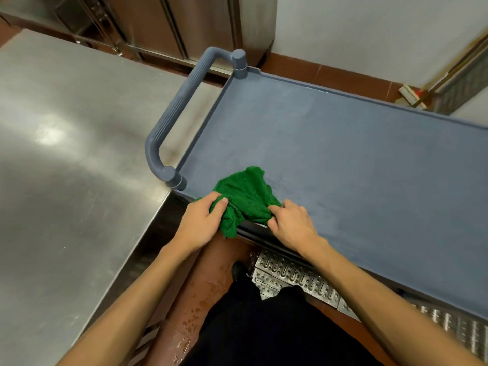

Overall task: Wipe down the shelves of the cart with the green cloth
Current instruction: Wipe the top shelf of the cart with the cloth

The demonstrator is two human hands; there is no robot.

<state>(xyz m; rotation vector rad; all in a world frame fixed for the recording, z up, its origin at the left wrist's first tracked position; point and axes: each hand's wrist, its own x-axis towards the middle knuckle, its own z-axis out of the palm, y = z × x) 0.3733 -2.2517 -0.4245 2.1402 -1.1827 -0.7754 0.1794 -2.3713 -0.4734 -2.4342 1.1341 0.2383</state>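
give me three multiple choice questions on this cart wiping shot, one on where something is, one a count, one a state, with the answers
1. Where is the green terry cloth?
A) at the near corner of the blue-grey plastic cart shelf, beside the ribbed grey handle
B) hung over the handle
C) at the shelf's far end

2. How many hands grip the cloth?
A) none
B) one
C) two

3. The cloth is
A) spread flat
B) bunched up
C) folded in a neat square

Answers:
1 A, it lies at the shelf corner next to the handle's base.
2 C, the left hand and right hand both pinch its folds.
3 B, it is heaped in creases, with part hanging over the near rim.
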